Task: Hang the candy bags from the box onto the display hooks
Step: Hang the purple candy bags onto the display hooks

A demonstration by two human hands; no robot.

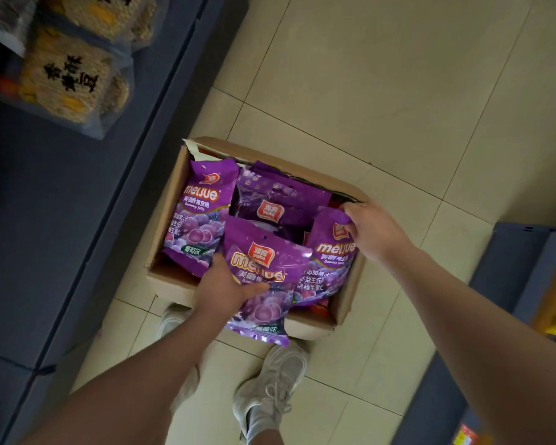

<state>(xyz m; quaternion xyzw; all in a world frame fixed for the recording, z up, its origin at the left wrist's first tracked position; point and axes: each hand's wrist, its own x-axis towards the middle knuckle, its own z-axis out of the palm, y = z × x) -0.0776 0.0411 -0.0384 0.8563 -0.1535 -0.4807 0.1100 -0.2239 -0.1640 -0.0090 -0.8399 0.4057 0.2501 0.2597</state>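
The box (187,285) sits on the floor (382,91) between two shelf units — candy bags (195,216) inside, seemingly loosely piled.

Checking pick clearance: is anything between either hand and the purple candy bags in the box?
Nothing visible. The left hand already grips the front purple bag, and the right hand pinches the top corner of the right-side bag. The cardboard box is open-topped. The display hooks are not in view, so that path cannot be judged.

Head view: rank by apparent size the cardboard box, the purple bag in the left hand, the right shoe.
1. cardboard box, clearly the largest.
2. purple bag held by the left hand.
3. right shoe; close to the bag in apparent size, and the leg partly hides it, so 2 and 3 are unsure.
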